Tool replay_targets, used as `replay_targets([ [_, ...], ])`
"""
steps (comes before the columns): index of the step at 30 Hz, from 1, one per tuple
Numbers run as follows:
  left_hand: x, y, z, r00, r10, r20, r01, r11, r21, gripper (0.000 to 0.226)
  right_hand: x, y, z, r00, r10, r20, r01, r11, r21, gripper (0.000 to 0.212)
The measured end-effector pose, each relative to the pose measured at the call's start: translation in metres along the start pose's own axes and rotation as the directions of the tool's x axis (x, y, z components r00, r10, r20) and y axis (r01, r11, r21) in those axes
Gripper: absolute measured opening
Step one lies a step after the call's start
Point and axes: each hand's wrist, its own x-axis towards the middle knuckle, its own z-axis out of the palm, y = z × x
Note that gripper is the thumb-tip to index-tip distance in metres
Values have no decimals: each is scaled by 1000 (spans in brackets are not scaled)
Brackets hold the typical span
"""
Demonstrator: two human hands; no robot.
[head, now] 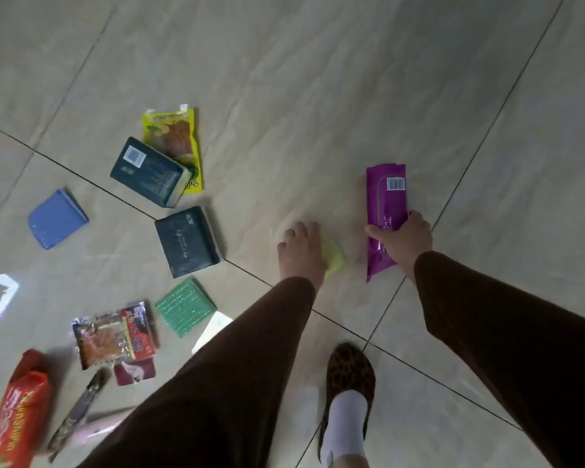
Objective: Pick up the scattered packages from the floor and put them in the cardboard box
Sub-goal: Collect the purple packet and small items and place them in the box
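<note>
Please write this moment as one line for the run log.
left hand: on yellow pack, grip unclear | right hand: holds purple pack | other packs on floor | box: not in view

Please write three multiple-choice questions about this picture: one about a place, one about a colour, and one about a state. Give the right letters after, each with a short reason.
1. Where does the blue pack lie?
A. Left of the two dark packs
B. Beside the slipper
C. Under the purple pack

2. What colour is the pack under the left hand?
A. Red
B. Yellow
C. Black

3. What is the state of the right hand?
A. Open above the floor
B. Closed on the purple pack
C. Out of view

Answers:
1. A: the blue pack lies alone on the floor, left of both dark packs.
2. B: a yellow pack shows from under the left hand.
3. B: the fingers of the right hand wrap around the purple pack.
</note>
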Motion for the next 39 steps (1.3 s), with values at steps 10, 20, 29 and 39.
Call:
replay_targets([
  [10, -51, -84, -88, 977, -162, 135, 204, 893, -402, 23, -69, -49, 31, 992, -89, 86, 94, 994, -58, 91],
  [20, -119, -252, -95, 960, -239, 142, 265, 942, -206, 45, -198, -125, 134, 960, -198, 197, 153, 963, 223, 77],
  [29, -114, -271, -32, 983, -176, 52, 183, 960, -211, 49, -217, -181, 228, 953, -241, 182, 223, 968, 111, 76],
  [39, -104, -301, -45, 951, -157, 267, 220, 949, -226, 46, -164, -184, 259, 880, -143, 454, 88, 986, 142, 147],
])
